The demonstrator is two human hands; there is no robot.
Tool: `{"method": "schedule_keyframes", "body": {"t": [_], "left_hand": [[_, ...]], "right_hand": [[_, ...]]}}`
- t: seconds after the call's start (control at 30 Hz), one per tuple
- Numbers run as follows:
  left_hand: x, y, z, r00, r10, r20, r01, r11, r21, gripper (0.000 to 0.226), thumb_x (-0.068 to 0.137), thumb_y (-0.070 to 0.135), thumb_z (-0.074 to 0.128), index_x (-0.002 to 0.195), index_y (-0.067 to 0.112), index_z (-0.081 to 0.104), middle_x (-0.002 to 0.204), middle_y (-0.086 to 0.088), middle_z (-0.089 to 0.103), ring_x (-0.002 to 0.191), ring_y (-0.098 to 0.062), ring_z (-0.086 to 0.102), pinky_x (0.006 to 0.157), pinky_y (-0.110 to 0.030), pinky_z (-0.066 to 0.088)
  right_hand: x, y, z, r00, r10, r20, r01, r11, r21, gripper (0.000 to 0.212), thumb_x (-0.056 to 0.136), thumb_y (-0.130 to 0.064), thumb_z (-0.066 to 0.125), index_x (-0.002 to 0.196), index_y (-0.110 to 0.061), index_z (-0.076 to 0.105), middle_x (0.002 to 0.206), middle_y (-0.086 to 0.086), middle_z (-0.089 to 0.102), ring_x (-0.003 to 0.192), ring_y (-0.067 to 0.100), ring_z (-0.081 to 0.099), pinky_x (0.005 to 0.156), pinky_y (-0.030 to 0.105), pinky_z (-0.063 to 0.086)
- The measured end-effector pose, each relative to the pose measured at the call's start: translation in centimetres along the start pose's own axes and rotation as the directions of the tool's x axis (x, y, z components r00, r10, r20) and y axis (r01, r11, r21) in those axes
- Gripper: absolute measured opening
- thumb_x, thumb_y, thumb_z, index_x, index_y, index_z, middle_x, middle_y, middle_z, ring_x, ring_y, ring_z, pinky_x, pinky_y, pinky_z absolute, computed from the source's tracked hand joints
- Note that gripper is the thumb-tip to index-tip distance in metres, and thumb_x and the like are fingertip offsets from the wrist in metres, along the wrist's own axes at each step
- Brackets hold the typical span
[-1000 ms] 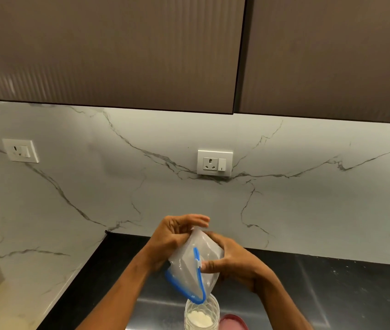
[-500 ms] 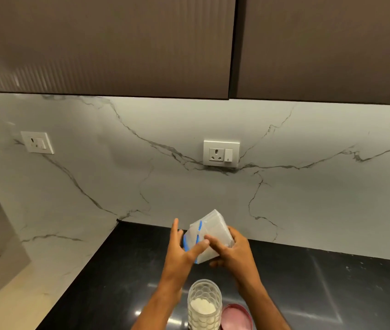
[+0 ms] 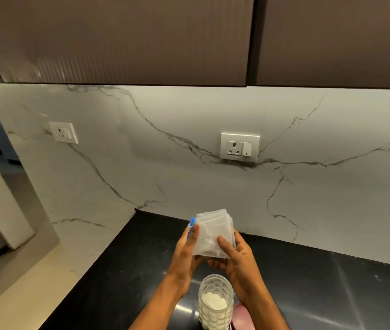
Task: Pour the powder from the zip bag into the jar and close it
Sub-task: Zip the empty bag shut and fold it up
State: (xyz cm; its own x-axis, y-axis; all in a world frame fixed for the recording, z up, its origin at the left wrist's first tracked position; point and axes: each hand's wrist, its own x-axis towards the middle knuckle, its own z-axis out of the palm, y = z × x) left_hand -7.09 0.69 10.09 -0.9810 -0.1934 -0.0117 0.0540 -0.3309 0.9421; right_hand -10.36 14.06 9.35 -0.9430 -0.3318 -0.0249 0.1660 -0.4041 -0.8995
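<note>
On a black countertop [image 3: 117,270] under a marble backsplash, left hand [image 3: 184,253] and right hand [image 3: 237,256] pinch the folded, seemingly empty zip bag [image 3: 213,232]: limp, light, slippery. Just below them stands the open jar [image 3: 215,301] of powder; its pink lid [image 3: 242,317], rigid, looks best gripped by the rim.

One head-worn view — looking forward and down, close over the counter [image 3: 308,294], facing the marble wall [image 3: 189,186].

Lifted the zip bag [image 3: 214,234] off the jar [image 3: 216,303] mouth. Folded it flat between left hand [image 3: 187,252] and right hand [image 3: 235,256].
</note>
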Motion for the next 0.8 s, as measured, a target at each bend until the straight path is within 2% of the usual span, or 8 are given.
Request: {"method": "schedule_keyframes", "body": {"t": [0.1,0.27,0.37,0.47,0.53,0.63,0.7,0.8], "left_hand": [[0.3,-0.8,-0.8,0.995,0.044,-0.085,-0.045,0.999,-0.013,0.058,0.091,0.062,0.057,0.133,0.023,0.058,0.117,-0.009,0.074,0.108,-0.029,0.071,0.087,-0.045,0.060],[1.3,-1.5,-2.4,0.962,0.122,-0.245,-0.133,0.991,-0.026,0.041,0.096,0.046,0.051,0.129,0.023,0.061,0.114,-0.007,0.074,0.105,-0.029,0.072,0.085,-0.044,0.061],[2.2,-1.0,-4.6,0.942,0.186,-0.279,-0.181,0.982,0.044,0.030,0.102,0.037,0.047,0.123,0.024,0.064,0.110,-0.006,0.075,0.101,-0.024,0.073,0.077,-0.032,0.061],[2.9,-0.2,-7.4,0.932,0.232,-0.277,-0.211,0.972,0.104,0.026,0.106,0.031,0.044,0.119,0.026,0.065,0.106,-0.001,0.075,0.098,-0.020,0.073,0.072,-0.025,0.059],[3.4,0.5,-9.3,0.926,0.249,-0.283,-0.225,0.968,0.114,0.024,0.105,0.030,0.047,0.118,0.024,0.067,0.104,-0.002,0.076,0.097,-0.021,0.074,0.072,-0.026,0.060],[4.2,1.1,-13.2,0.885,0.254,-0.389,-0.233,0.967,0.100,0.018,0.097,0.028,0.063,0.110,0.021,0.073,0.100,-0.005,0.078,0.092,-0.022,0.076,0.070,-0.027,0.061],[4.6,1.1,-15.9,0.852,0.238,-0.466,-0.221,0.971,0.091,0.015,0.092,0.024,0.071,0.105,0.020,0.076,0.095,-0.003,0.079,0.090,-0.020,0.076,0.068,-0.025,0.060],[4.6,0.7,-20.6,0.807,0.182,-0.562,-0.171,0.983,0.073,0.011,0.089,0.022,0.075,0.099,0.021,0.079,0.090,-0.001,0.079,0.087,-0.018,0.076,0.065,-0.022,0.059]], "right_hand": [[0.3,0.6,0.9,0.999,0.024,0.026,-0.023,0.999,-0.041,0.044,0.085,-0.033,0.067,0.127,-0.024,0.058,0.115,0.011,0.072,0.101,0.032,0.071,0.070,0.038,0.059],[1.4,2.2,3.1,0.994,0.111,-0.008,-0.111,0.991,-0.079,0.036,0.092,-0.035,0.057,0.126,-0.021,0.059,0.108,0.013,0.074,0.090,0.032,0.074,0.065,0.035,0.057],[2.4,2.6,5.0,0.993,0.106,-0.053,-0.116,0.964,-0.240,0.045,0.083,-0.051,0.060,0.117,-0.022,0.062,0.102,0.009,0.075,0.081,0.025,0.075,0.063,0.031,0.058],[4.1,3.1,7.4,0.997,0.034,-0.071,-0.060,0.912,-0.406,0.046,0.081,-0.058,0.061,0.113,-0.026,0.062,0.100,0.002,0.074,0.082,0.019,0.074,0.060,0.026,0.057],[5.1,3.7,8.9,0.998,0.001,-0.065,-0.030,0.891,-0.454,0.038,0.085,-0.054,0.061,0.109,-0.025,0.065,0.093,-0.002,0.075,0.081,0.016,0.073,0.057,0.022,0.055],[6.9,5.0,11.6,0.998,0.003,-0.056,-0.030,0.878,-0.478,0.027,0.090,-0.044,0.064,0.100,-0.019,0.072,0.085,0.003,0.077,0.074,0.020,0.071,0.056,0.024,0.051],[7.9,6.1,13.2,0.998,0.037,-0.056,-0.059,0.879,-0.473,0.022,0.091,-0.038,0.066,0.095,-0.018,0.073,0.083,0.008,0.076,0.072,0.023,0.067,0.056,0.028,0.049],[9.7,8.6,16.2,0.989,0.149,-0.010,-0.135,0.859,-0.495,0.021,0.089,-0.037,0.068,0.092,-0.017,0.075,0.082,0.010,0.076,0.068,0.020,0.064,0.053,0.028,0.046]]}}
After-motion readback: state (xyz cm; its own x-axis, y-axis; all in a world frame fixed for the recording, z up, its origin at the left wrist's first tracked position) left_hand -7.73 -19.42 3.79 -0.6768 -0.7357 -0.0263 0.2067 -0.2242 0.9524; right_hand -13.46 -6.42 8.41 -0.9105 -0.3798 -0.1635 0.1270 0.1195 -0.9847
